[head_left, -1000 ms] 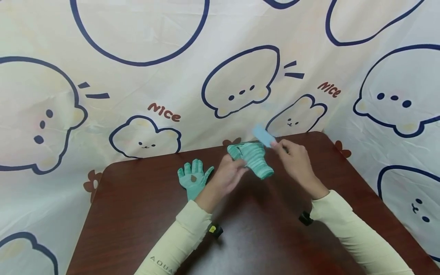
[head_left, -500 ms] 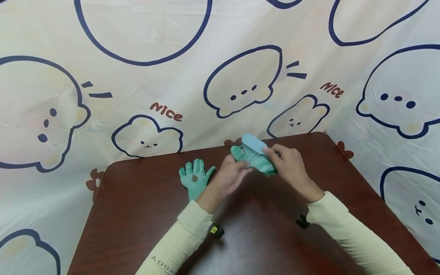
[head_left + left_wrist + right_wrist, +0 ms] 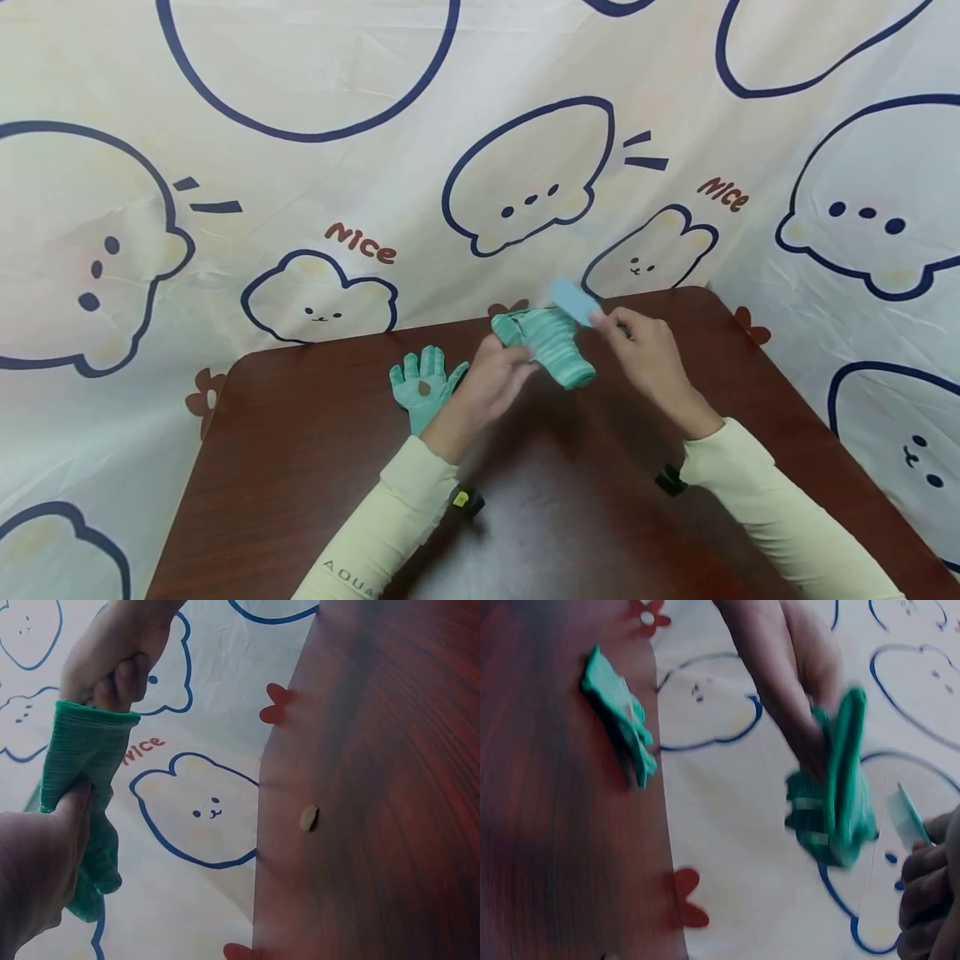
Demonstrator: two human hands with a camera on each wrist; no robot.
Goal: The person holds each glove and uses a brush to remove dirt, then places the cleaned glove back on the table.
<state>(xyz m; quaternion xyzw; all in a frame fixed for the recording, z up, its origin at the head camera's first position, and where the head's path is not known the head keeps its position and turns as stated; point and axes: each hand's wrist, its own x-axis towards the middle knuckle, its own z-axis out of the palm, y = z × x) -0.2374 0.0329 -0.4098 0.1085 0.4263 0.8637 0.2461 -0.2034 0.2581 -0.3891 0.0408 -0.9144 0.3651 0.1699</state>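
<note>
Striped green glove (image 3: pixel 552 340), held up near the far edge of the brown table (image 3: pixel 300 475), with its cuff turned toward my right. My left hand (image 3: pixel 501 379) grips the glove between thumb and fingers; my right hand (image 3: pixel 648 358) grasps one end of a light blue brush-like tool (image 3: pixel 576 302). Half a second earlier the tool lay across the cloth; now it is raised clear at the upper right, leaving the striped side exposed. I take this as the interval between two strokes, the brushing probably unfinished. A second green glove (image 3: pixel 423 392) lies with fingers spread, left of the first.

Limits of the views: motion blurs the tool's free end, and I cannot tell whether its underside bears bristles. My left hand covers part of the held glove, and my forearm hides the second glove's wrist end. In the right wrist view, the frame edge cuts off my right hand; in the left wrist view, the tool is not visible.
</note>
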